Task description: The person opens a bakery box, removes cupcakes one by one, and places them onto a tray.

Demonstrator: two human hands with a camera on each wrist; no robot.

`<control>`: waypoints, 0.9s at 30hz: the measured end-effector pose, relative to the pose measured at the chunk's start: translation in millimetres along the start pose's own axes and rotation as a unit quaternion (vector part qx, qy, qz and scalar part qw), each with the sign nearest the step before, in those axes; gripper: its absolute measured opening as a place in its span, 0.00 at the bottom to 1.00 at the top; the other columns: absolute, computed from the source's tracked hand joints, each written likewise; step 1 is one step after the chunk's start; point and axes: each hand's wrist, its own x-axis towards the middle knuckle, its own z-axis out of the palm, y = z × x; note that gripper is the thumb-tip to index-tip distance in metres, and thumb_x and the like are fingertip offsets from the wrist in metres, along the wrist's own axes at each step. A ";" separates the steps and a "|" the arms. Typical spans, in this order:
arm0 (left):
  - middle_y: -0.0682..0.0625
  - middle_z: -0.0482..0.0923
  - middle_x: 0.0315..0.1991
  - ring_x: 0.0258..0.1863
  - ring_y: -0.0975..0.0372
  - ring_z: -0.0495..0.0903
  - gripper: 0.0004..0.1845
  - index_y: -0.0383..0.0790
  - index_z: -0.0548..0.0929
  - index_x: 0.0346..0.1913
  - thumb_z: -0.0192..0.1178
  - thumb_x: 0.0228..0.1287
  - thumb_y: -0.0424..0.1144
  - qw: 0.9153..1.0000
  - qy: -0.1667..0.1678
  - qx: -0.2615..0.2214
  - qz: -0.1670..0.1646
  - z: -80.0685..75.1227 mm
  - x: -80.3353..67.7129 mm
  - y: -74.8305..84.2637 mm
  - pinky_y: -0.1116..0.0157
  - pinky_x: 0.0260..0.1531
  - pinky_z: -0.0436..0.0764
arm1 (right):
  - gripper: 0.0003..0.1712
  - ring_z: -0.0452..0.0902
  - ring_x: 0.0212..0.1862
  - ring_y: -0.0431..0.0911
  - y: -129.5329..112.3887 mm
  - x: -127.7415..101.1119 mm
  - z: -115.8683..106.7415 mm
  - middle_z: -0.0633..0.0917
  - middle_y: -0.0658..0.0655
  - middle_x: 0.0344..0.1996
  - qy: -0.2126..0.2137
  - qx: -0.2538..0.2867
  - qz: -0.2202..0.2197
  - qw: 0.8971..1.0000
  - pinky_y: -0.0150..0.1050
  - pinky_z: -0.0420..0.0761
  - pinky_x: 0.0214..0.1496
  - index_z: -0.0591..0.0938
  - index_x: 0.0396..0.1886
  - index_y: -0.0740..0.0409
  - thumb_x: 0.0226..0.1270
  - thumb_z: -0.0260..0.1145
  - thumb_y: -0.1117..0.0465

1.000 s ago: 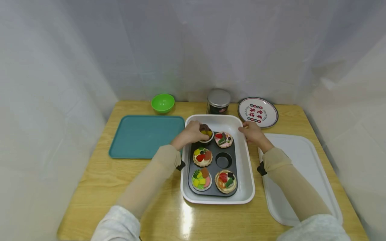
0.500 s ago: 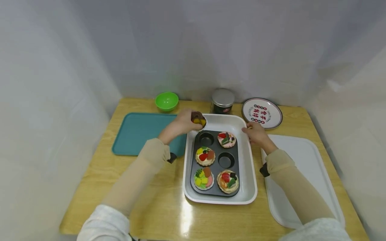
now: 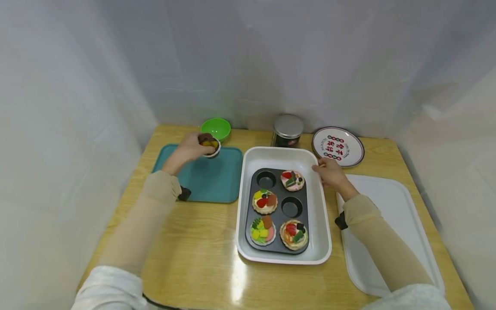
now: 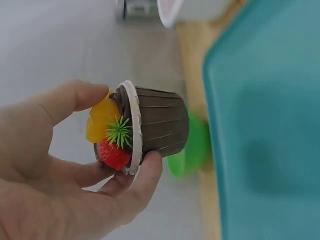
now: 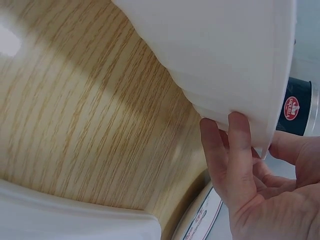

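My left hand (image 3: 190,148) pinches a chocolate cupcake (image 4: 160,120) between thumb and fingers, above the teal tray (image 3: 209,185). The toy-like cupcake has a pleated brown case, a white rim and fruit on top, and it is tipped sideways in the left wrist view. At the far right corner of a deep white tray (image 3: 316,215), my right hand (image 3: 330,173) grips the rim, thumb on one side and fingers on the outer wall. Inside this tray lies a dark muffin tin (image 3: 278,217) bearing several fruit-topped tarts (image 3: 265,201); two of its cups show their dark bottoms.
Behind the teal tray stands a green bowl (image 3: 215,128). A dark can (image 3: 286,129) with a silver lid and a white plate (image 3: 338,146) with red writing are along the back edge. A flat white lid-like tray (image 3: 391,215) lies under the right forearm.
My left hand has lifted the cupcake out of the muffin tin's far left cup and carried it left over the teal tray. The right hand has stayed on the white tray's rim.
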 end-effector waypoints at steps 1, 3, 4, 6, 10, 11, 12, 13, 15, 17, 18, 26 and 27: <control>0.29 0.74 0.65 0.57 0.44 0.75 0.32 0.27 0.71 0.71 0.62 0.72 0.44 1.000 0.005 -0.005 -0.009 -4.2 0.1 -5.5 0.47 0.57 0.78 | 0.24 0.79 0.38 0.42 0.2 -0.3 0.1 0.78 0.63 0.47 0.001 0.000 0.001 1.000 0.35 0.85 0.34 0.70 0.65 0.71 0.84 0.56 0.55; 0.28 0.69 0.70 0.64 0.41 0.73 0.36 0.27 0.66 0.75 0.62 0.73 0.45 0.999 0.018 -0.014 -0.029 -11.0 1.8 -17.7 0.45 0.62 0.77 | 0.24 0.79 0.38 0.42 1.1 -0.7 0.2 0.79 0.64 0.48 0.002 0.000 0.000 1.000 0.35 0.85 0.34 0.70 0.65 0.71 0.84 0.55 0.55; 0.28 0.67 0.73 0.67 0.40 0.71 0.38 0.27 0.64 0.77 0.63 0.73 0.45 0.999 0.025 -0.020 -0.038 -14.0 2.7 -24.0 0.43 0.65 0.76 | 0.25 0.80 0.39 0.43 1.4 -0.8 0.4 0.79 0.65 0.49 0.001 0.002 -0.002 1.000 0.35 0.85 0.34 0.70 0.66 0.71 0.84 0.55 0.55; 0.27 0.63 0.76 0.71 0.38 0.68 0.40 0.27 0.60 0.78 0.63 0.74 0.44 0.997 0.044 -0.025 -0.054 -19.7 4.3 -37.8 0.42 0.70 0.73 | 0.25 0.80 0.40 0.44 1.6 -0.6 1.7 0.79 0.67 0.52 0.000 0.002 -0.006 1.000 0.35 0.85 0.34 0.70 0.66 0.71 0.84 0.55 0.55; 0.25 0.62 0.74 0.71 0.36 0.67 0.38 0.23 0.59 0.77 0.61 0.75 0.42 0.993 0.077 -0.040 -0.078 -27.5 5.8 -63.5 0.41 0.70 0.73 | 0.27 0.82 0.44 0.47 0.4 -0.6 3.5 0.79 0.71 0.57 0.000 0.000 -0.010 1.000 0.35 0.86 0.35 0.69 0.68 0.71 0.84 0.55 0.54; 0.24 0.62 0.73 0.70 0.36 0.67 0.37 0.23 0.59 0.76 0.60 0.76 0.42 0.992 0.082 -0.045 -0.082 -28.8 6.0 -68.8 0.41 0.69 0.73 | 0.27 0.82 0.44 0.48 -0.1 -0.8 3.5 0.79 0.71 0.58 0.002 -0.003 -0.010 1.000 0.36 0.86 0.35 0.69 0.68 0.71 0.84 0.55 0.54; 0.24 0.62 0.73 0.69 0.37 0.67 0.36 0.22 0.60 0.76 0.59 0.76 0.41 0.991 0.089 -0.051 -0.084 -29.6 6.2 -73.8 0.42 0.68 0.73 | 0.27 0.82 0.45 0.48 -0.6 -1.0 3.5 0.79 0.71 0.57 0.003 -0.006 -0.008 1.000 0.36 0.86 0.35 0.69 0.69 0.71 0.84 0.55 0.54; 0.24 0.62 0.72 0.68 0.37 0.67 0.36 0.22 0.59 0.76 0.59 0.76 0.41 0.990 0.094 -0.059 -0.088 -30.5 5.6 -77.9 0.42 0.68 0.73 | 0.27 0.82 0.45 0.48 -1.1 -1.3 3.8 0.79 0.71 0.58 0.004 -0.007 -0.007 1.000 0.35 0.86 0.35 0.69 0.69 0.71 0.84 0.55 0.54; 0.24 0.62 0.72 0.68 0.38 0.67 0.35 0.22 0.60 0.75 0.58 0.77 0.40 0.988 0.105 -0.069 -0.091 -32.0 4.1 -84.6 0.43 0.67 0.73 | 0.26 0.82 0.45 0.49 -1.9 -1.9 4.5 0.79 0.71 0.57 0.005 -0.008 -0.007 1.000 0.35 0.86 0.35 0.69 0.68 0.71 0.84 0.54 0.55; 0.24 0.62 0.72 0.67 0.38 0.67 0.35 0.22 0.59 0.76 0.57 0.76 0.40 0.986 0.114 -0.067 -0.096 -33.0 2.9 -90.7 0.43 0.67 0.73 | 0.26 0.81 0.44 0.48 -2.3 -2.3 5.0 0.79 0.70 0.56 0.006 -0.009 -0.008 1.000 0.35 0.86 0.35 0.69 0.68 0.71 0.84 0.54 0.55; 0.24 0.63 0.72 0.67 0.38 0.67 0.35 0.22 0.59 0.76 0.57 0.76 0.40 0.986 0.118 -0.065 -0.100 -33.4 2.2 -93.0 0.43 0.66 0.73 | 0.25 0.81 0.44 0.48 -2.2 -2.3 5.2 0.79 0.70 0.55 0.006 -0.009 -0.009 1.000 0.35 0.85 0.34 0.70 0.68 0.71 0.84 0.54 0.55; 0.22 0.60 0.74 0.70 0.34 0.65 0.37 0.22 0.55 0.78 0.55 0.78 0.41 0.985 0.115 -0.058 -0.117 -35.3 2.5 -106.8 0.40 0.69 0.71 | 0.24 0.81 0.41 0.46 0.0 -2.0 5.0 0.79 0.69 0.53 0.010 -0.014 -0.014 1.000 0.35 0.85 0.33 0.70 0.65 0.71 0.84 0.55 0.55; 0.21 0.60 0.73 0.71 0.34 0.65 0.37 0.21 0.55 0.78 0.55 0.78 0.41 0.985 0.117 -0.055 -0.118 -35.4 3.0 -108.1 0.39 0.69 0.71 | 0.24 0.81 0.41 0.47 0.2 -2.0 5.0 0.79 0.69 0.53 0.010 -0.014 -0.015 1.000 0.35 0.85 0.33 0.70 0.66 0.72 0.84 0.55 0.55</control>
